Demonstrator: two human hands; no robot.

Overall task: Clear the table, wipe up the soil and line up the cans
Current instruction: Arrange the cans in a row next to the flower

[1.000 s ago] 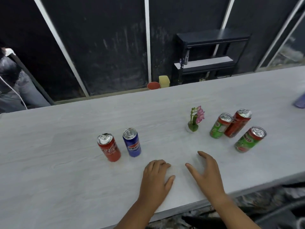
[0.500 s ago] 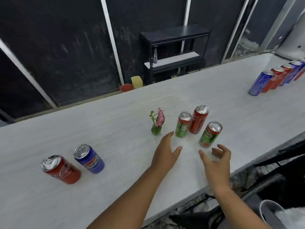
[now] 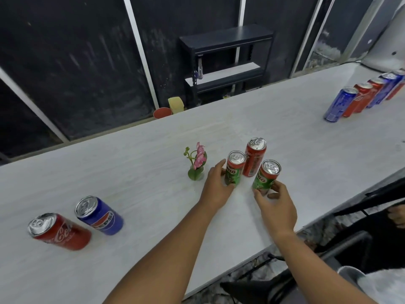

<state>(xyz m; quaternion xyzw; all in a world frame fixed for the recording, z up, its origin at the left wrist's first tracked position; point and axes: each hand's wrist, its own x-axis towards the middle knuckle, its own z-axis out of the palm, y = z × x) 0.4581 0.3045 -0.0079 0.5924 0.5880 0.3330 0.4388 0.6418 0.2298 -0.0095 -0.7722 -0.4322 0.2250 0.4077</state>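
Three cans (image 3: pixel 255 160) cluster right of the flower (image 3: pixel 196 165); two cans (image 3: pixel 99 217) stand left.

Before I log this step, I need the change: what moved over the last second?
Both hands reached forward: left hand now grips the left Milo can, right hand the right Milo can. The red can, flower, Coke can and Pepsi can stayed put.
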